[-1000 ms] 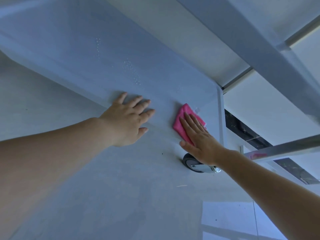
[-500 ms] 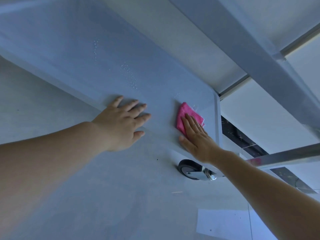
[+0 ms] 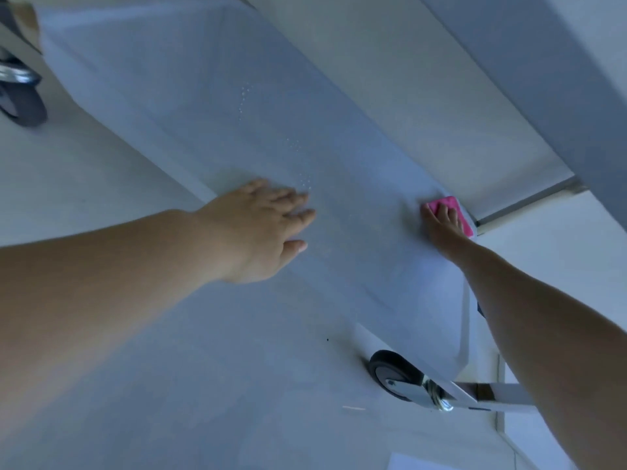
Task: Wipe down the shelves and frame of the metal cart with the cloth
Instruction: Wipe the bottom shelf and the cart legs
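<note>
Nearest the lens, across the lower left of the frame, my left forearm runs up to my left hand [image 3: 263, 228], which lies flat on the near edge of the lower shelf [image 3: 346, 212], fingers straight and close together, holding nothing and steadying the cart. At lower right one caster wheel [image 3: 390, 373] stands on the pale floor [image 3: 190, 385] under the shelf's near corner; a second caster [image 3: 22, 100] shows at the far upper left, so I count two wheels in view. Further out, right of centre, my right hand [image 3: 442, 222] presses the pink cloth [image 3: 459, 217] flat under straight fingers at the shelf's far right corner, against the raised rim. A scatter of water droplets [image 3: 298, 164] trails across the middle of the shelf, which I judge means that stretch is unwiped. Beyond, at upper right, the underside of one upper shelf [image 3: 543, 72] and a frame bar [image 3: 529, 201] cross the picture. I count one cloth, two hands, two shelves. By my reckoning the job is only partly through: this shelf is in progress, and I cannot tell whether the frame and upper shelf are done.
</note>
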`<state>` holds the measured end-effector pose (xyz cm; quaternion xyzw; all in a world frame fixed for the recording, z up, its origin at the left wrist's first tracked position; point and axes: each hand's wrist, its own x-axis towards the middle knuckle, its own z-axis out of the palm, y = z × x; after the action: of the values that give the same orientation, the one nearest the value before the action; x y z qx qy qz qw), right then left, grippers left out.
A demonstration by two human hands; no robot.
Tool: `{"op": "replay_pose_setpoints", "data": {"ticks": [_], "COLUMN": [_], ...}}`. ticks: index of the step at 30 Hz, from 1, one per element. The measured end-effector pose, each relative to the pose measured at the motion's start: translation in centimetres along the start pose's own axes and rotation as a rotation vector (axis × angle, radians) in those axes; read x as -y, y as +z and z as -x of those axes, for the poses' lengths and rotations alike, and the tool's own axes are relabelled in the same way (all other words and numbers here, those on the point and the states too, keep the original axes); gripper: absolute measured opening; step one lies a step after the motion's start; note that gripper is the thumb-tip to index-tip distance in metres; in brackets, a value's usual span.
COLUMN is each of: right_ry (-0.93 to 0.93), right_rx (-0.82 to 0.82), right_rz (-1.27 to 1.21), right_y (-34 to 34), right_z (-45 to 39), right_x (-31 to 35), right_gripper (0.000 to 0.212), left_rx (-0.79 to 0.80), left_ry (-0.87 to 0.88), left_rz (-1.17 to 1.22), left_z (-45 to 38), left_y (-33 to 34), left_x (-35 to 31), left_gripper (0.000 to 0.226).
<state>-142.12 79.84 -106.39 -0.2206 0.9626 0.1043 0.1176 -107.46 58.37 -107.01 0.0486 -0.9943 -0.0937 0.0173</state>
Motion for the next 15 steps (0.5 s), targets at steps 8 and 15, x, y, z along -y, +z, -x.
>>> {"op": "replay_pose_setpoints", "data": {"ticks": [8,15], "right_ry": [-0.067,-0.055], "right_rx": [-0.008,-0.092], "right_rz": [0.093,-0.133], "right_y": [-1.6,-0.8], "right_z": [-3.9,-1.8], "right_x": [0.7,2.2], "right_gripper": [0.054,0.077], "left_rx": [0.060,0.039], "left_ry": [-0.091,-0.094], "left_rz": [-0.023,-0.020], "left_z": [1.4,1.4], "left_y": [0.8,1.2], "left_x": [1.7,1.9], "left_gripper": [0.055,0.060]}}
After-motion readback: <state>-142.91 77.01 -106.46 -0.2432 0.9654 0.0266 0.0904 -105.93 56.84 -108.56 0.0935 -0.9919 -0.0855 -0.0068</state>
